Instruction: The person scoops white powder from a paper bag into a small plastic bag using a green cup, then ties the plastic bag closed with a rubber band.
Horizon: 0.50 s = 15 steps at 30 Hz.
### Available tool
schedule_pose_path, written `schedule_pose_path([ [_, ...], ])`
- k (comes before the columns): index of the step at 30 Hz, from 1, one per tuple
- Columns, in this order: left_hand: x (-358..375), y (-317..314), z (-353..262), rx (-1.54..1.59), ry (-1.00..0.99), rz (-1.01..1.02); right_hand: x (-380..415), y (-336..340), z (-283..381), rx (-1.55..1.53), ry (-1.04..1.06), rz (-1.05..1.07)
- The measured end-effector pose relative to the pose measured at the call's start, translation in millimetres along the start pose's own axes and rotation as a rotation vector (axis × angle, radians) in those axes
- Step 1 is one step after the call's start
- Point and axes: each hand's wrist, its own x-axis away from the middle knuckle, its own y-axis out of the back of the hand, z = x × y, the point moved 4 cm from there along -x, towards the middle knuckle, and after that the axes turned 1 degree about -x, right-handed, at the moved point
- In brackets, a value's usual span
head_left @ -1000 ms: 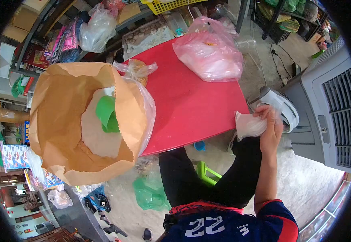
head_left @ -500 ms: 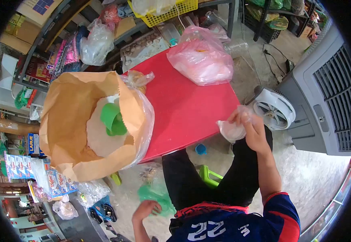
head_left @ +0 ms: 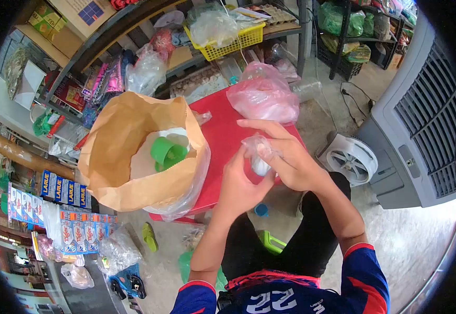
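A small clear plastic bag [head_left: 260,163] with white contents is between my two hands, above the near right part of the red table [head_left: 218,125]. My left hand [head_left: 241,184] curls around its left and lower side. My right hand [head_left: 293,159] grips it from the right, with one finger stretched out to the left over the top. To the left, a large brown paper sack [head_left: 118,180] stands open, with white powdery or grainy stuff [head_left: 140,163] inside. A green cup [head_left: 166,150] rests on that stuff.
A pink plastic bag [head_left: 264,97] sits at the table's far end. On the right are a white fan [head_left: 351,159] and a grey air cooler [head_left: 416,131]. A yellow basket [head_left: 238,39] is on the back shelf. Stacked cartons [head_left: 76,230] stand at the left.
My left hand has come up from low beside my legs to the small bag. My right hand has carried the bag left over the table. The view has shifted slightly.
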Motion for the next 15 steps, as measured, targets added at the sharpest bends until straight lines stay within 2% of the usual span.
schedule_pose_path([
  [5, -5.9, 10.8, -3.2, 0.414, -0.003, -0.083, -10.1, -3.3, 7.9, -0.061, 0.001, 0.071],
  [6, -6.9, 12.9, -2.3, 0.414, 0.006, -0.066, -9.6, -5.2, 6.8, -0.035, 0.032, 0.065],
  [9, -7.0, 15.2, 12.4, 0.074, -0.061, 0.12, -7.9, -11.0, 0.2, 0.022, 0.084, 0.069],
  [12, -6.0, 5.6, 18.2, 0.316, 0.105, 0.07, -6.2, -11.7, -8.5, 0.082, 0.058, 0.113],
  [14, -5.5, -1.5, 20.2, 0.202, 0.134, 0.101, -4.7, -8.6, -24.6, 0.179, 0.049, 0.126],
  [15, -5.2, -4.9, 20.7, 0.145, 0.147, 0.118, -3.2, -10.2, -25.8, 0.103, 0.028, 0.174],
])
